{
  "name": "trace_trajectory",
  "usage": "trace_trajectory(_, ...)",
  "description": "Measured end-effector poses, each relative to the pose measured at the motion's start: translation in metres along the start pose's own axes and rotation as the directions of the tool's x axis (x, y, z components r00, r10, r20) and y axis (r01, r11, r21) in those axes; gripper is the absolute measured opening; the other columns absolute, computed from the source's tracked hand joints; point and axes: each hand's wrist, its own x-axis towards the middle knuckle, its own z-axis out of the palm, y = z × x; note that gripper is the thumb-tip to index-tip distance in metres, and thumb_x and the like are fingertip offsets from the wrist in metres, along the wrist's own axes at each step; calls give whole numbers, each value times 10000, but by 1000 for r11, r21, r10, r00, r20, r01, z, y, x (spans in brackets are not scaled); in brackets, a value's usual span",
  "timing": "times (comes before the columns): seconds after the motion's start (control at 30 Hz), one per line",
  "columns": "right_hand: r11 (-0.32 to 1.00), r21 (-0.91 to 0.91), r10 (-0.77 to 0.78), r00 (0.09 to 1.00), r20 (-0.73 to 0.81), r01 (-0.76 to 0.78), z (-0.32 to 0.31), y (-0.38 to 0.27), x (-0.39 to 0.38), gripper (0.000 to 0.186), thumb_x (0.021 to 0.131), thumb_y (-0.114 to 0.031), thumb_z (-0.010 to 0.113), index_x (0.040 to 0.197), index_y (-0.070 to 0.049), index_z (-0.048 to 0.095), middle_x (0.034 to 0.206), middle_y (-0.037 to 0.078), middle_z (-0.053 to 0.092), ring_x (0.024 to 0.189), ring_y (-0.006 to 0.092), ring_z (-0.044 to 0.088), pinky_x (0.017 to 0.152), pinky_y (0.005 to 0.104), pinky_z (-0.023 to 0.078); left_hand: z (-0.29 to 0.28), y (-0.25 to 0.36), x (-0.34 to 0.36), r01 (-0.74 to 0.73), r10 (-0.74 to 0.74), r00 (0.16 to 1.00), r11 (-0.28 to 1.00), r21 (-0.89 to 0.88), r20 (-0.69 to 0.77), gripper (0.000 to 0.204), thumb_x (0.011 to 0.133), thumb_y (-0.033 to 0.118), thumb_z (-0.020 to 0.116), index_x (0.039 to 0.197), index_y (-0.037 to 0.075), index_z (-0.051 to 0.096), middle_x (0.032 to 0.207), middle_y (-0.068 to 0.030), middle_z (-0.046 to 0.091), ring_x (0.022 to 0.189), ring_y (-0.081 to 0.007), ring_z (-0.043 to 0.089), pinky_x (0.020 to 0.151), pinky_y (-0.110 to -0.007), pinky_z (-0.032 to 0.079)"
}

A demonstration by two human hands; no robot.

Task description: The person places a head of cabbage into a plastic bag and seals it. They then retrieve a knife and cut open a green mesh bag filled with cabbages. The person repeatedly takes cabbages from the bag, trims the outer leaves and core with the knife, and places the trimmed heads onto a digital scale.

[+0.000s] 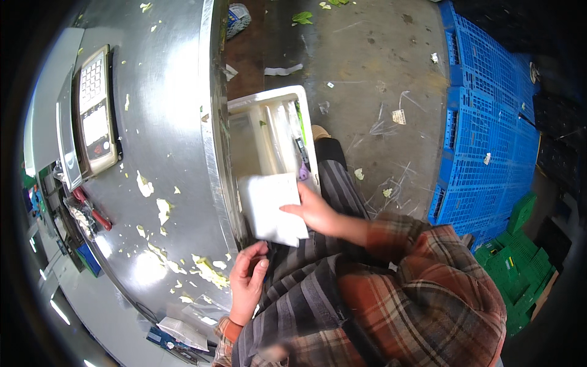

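Note:
My right hand (pixel 317 214) pinches a white paper sheet (pixel 272 205) along its right edge, thumb on top. Whether it is a single sheet or a thin stack I cannot tell. Below its lower left corner, by the table edge, my left hand (pixel 246 282) has loosely curled fingers, thumb apart, and nothing visible in it. Under the far end of the paper lies an open white plastic bin (pixel 301 92), set beside the steel table. Clear plastic wrapping (pixel 282 140), a dark pen-like item (pixel 301 148) and a purple-handled tool (pixel 303 172) show inside; the paper hides its near part.
Leafy scraps (pixel 209 271) litter the steel table (pixel 165 116) on my left. A weighing scale (pixel 96 116) with a keypad stands there, near a red-handled tool (pixel 98 215). Blue plastic pallets (pixel 483 134) and green crates (pixel 513 269) are at right. Debris dots the floor (pixel 391 73).

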Motion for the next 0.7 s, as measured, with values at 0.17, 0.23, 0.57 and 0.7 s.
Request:
trace_trajectory(0.17,972,-142,224,920,322,-186,30,-18,-51,449,807,-44,664,1210,-11,468,1120,61,578,1035,125,540,888,287,445,23,2,21,-6,40,987,978,-209,157,657,769,174,742,1295,6,386,1267,-115,457,1136,-172,462,932,-314,406)
trace_trajectory(0.23,971,-195,-51,916,397,139,36,-4,-54,478,747,-95,730,1169,-28,516,1073,77,588,1032,147,546,884,307,440,22,-6,14,78,-49,989,976,-203,142,483,793,182,726,1172,2,486,1137,-69,540,1022,-132,515,863,-281,429)
trace_trajectory(0.57,923,-381,129,886,445,57,39,-52,-56,401,791,-132,708,1108,0,500,908,10,568,861,108,538,757,257,462,1,-9,0,-52,4,993,920,-389,-121,364,806,38,666,1137,-2,520,1035,-56,612,936,-155,584,835,-296,461)
trace_trajectory(0.7,997,-71,-15,996,87,21,24,-74,-50,329,831,-71,663,1115,2,513,986,53,614,876,113,591,767,253,495,-18,-20,8,-205,30,934,861,-465,-357,450,783,-72,593,1201,-6,441,1080,-87,592,949,-168,585,848,-300,464)
